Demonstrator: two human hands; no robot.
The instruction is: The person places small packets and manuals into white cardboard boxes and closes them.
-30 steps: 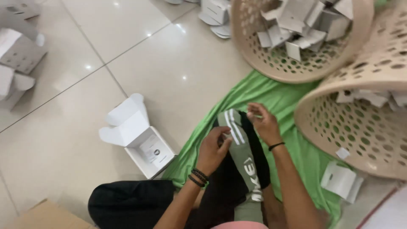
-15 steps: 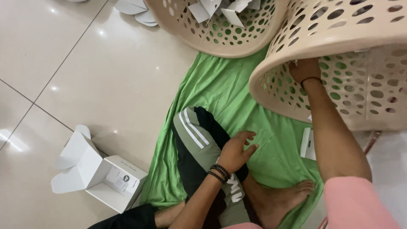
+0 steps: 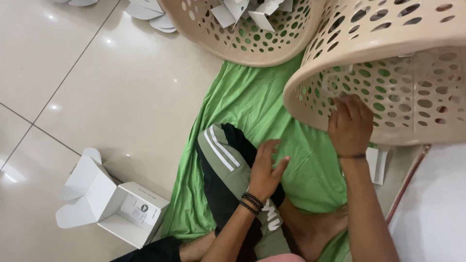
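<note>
Right grip: right hand point(image 3: 350, 127) pressed flat against the tilted basket point(image 3: 388, 73) at right of frame, fingers spread, clasping nothing.
Left grip: left hand point(image 3: 264, 170) open and empty, centre frame, over the knee and green cloth point(image 3: 252, 102).
Risk: likely the tipped basket slips or rolls, being steadied by one palm only.

A beige plastic laundry basket point(image 3: 388, 73), its wall pierced with oval holes, tilts on its side above green cloth, the right hand point(image 3: 350, 127) pressed flat against its lower rim and wall.
</note>
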